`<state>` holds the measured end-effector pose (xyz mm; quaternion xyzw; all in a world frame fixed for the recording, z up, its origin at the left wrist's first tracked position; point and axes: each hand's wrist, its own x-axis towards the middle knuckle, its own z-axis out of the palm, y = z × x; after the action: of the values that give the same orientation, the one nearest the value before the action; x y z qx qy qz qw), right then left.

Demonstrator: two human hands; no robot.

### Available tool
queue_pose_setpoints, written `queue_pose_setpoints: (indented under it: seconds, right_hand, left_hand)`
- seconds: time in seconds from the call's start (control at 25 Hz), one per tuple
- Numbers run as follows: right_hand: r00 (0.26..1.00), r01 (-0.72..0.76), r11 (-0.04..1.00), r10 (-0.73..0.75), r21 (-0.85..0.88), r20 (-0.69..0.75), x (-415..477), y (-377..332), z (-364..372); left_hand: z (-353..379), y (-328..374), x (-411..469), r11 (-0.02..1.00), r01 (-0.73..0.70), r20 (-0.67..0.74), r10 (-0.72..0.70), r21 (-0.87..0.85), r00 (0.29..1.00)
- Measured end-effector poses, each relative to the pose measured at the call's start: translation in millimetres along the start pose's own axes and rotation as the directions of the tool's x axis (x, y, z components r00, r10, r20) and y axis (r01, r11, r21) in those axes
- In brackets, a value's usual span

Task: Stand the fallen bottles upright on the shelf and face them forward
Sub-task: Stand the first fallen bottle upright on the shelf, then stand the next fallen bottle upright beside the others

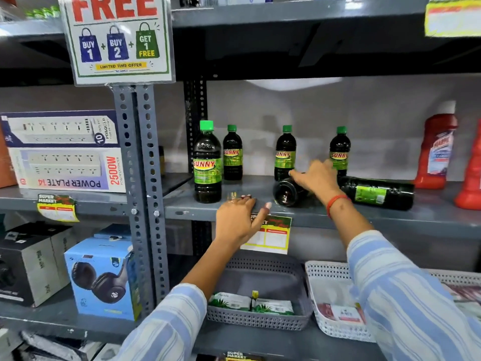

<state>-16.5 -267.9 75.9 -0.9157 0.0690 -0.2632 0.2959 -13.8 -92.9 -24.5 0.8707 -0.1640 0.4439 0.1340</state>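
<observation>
I had both hands up at the grey shelf (429, 217). My right hand (316, 178) lay over the nearer of the two fallen bottles (287, 192), the one lying with its base turned toward the shelf's front edge; the fingers were spread and curved across its top, touching it, though I could not tell whether they had closed on it. The second fallen bottle (377, 192) lay on its side just to the right of that wrist, lengthwise along the shelf, its green label facing out. My left hand (238, 222) rested flat on the front edge of the shelf, fingers open and holding nothing, partly covering a price tag (273, 238) hung there.

Four bottles stood upright: the large front bottle (207, 162) near the shelf's left end, and three smaller bottles (232, 153) in a row toward the back edge, labels forward (the rightmost one partly hidden behind my right hand). A red cleaner bottle (436, 149) stood toward the right end.
</observation>
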Motion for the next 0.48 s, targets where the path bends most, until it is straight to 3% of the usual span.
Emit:
queue_pose_setpoints:
  seconds: [0.08, 0.16, 0.32, 0.4, 0.48]
  right_hand:
    - [0.934, -0.270, 0.937, 0.199, 0.222, 0.298, 1, 7, -2]
    - [0.874, -0.389, 0.864, 0.236, 0.320, 0.425, 1, 10, 1]
    - [0.882, -0.418, 0.758, 0.206, 0.500, 0.424, 12, 13, 7]
    - [0.869, -0.448, 0.754, 0.241, 0.481, 0.432, 16, 8, 13]
    - [0.906, -0.400, 0.774, 0.252, 0.490, 0.341, 20, 7, 23]
  left_hand:
    - [-1, 10, 4, 0.997, -0.006, 0.054, 0.002, 0.072, 0.999]
    - [1, 15, 3, 0.994, -0.021, 0.074, 0.013, 0.109, 0.997]
    - [6, 14, 2, 0.991, -0.034, 0.057, 0.027, 0.127, 0.998]
    - [8, 13, 2, 0.991, -0.037, 0.047, 0.031, 0.129, 0.998]
    - [9, 14, 2, 0.990, -0.041, 0.041, 0.035, 0.136, 0.999]
